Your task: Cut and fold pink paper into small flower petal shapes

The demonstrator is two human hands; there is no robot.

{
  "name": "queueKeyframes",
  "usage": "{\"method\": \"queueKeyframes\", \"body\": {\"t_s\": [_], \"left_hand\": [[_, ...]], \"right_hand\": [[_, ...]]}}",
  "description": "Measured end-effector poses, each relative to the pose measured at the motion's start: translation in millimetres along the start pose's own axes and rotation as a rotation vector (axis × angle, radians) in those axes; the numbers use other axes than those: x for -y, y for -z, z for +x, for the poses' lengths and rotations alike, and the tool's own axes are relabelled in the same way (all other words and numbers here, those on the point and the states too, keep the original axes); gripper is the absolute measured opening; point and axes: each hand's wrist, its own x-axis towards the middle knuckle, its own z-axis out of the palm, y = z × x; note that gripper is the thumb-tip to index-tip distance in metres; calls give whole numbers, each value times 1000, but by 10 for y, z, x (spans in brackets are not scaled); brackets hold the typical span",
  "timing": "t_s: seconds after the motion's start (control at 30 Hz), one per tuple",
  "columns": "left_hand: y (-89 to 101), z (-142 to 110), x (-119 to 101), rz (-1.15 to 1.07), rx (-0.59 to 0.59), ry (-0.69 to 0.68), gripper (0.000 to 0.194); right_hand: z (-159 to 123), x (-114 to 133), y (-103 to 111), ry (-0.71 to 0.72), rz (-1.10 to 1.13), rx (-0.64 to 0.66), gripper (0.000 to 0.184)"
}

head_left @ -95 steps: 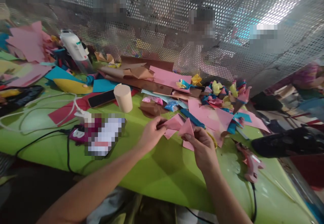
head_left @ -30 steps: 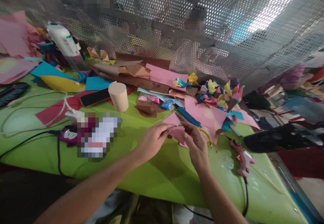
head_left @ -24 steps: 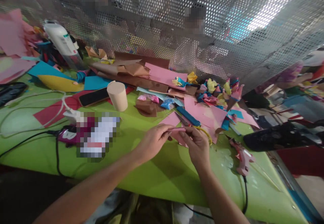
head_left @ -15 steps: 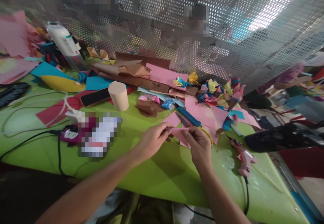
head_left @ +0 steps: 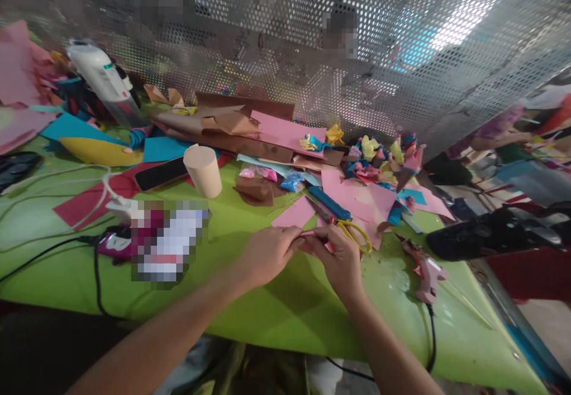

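My left hand [head_left: 271, 253] and my right hand [head_left: 339, 258] meet above the green table, fingertips close together. Between them is a small piece of pink paper [head_left: 307, 234], pinched at both ends and mostly covered by the fingers. Just behind my right hand lie scissors with yellow handles [head_left: 363, 237]. A blue box cutter [head_left: 330, 203] rests beyond them. Flat pink paper [head_left: 294, 212] lies on the table just past my left hand.
A pink glue gun [head_left: 429, 279] with a black cord lies to the right. Left stand a cardboard tube [head_left: 203, 172] and a dark phone [head_left: 160, 174] near a power strip [head_left: 116, 244]. Folded paper flowers [head_left: 370, 148] crowd the back before a perforated metal panel [head_left: 285, 38].
My hands have drawn closer together, and less of the pink paper shows between the fingers. More of the scissors' yellow handles is visible. The whole view has shifted slightly.
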Motion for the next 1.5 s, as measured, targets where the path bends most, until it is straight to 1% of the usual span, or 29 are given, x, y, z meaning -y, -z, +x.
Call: {"method": "queueKeyframes", "body": {"t_s": [0.07,0.13,0.2,0.27,0.33,0.4,0.53,0.6,0.73,0.8,0.9,1.03,1.13,1.23,1.33,1.43,1.5], "left_hand": [[-19,1,7,-3,4,59,23],[-22,4,18,-20,-60,96,24],[-16,8,31,-41,-144,102,27],[-13,11,44,-69,-204,91,31],[-18,10,51,-112,-233,75,35],[-29,5,54,-165,-247,73,36],[-26,-4,58,-235,-253,70,38],[0,-3,60,-249,-240,29,37],[70,7,46,-283,-180,-83,28],[91,9,37,-289,-168,-86,27],[94,4,41,-281,-178,-58,28],[88,-1,65,-263,-196,-55,28],[106,5,61,-266,-199,-69,29],[136,11,36,-298,-160,-70,30],[144,8,25,-347,-113,-17,37],[119,-4,42,-355,-134,64,42],[99,-11,54,-347,-161,102,41]], "right_hand": [[-1,3,-4,-12,36,13,12],[5,1,2,-34,62,33,15],[15,-1,12,-50,52,41,12],[25,-2,19,-54,28,30,17],[30,0,19,-47,19,10,23],[28,5,13,-29,21,-9,25],[19,19,0,27,-18,-55,31],[16,20,3,85,-65,-78,31],[15,9,16,228,-150,-103,26],[14,0,19,271,-178,-111,24],[10,-8,14,292,-194,-111,24],[12,-11,11,277,-171,-96,24],[22,-8,16,240,-128,-81,25],[38,-8,20,174,-71,-65,26],[52,-18,14,99,-17,-35,27],[59,-31,3,33,18,-2,29],[58,-32,-1,7,45,8,25]]}}
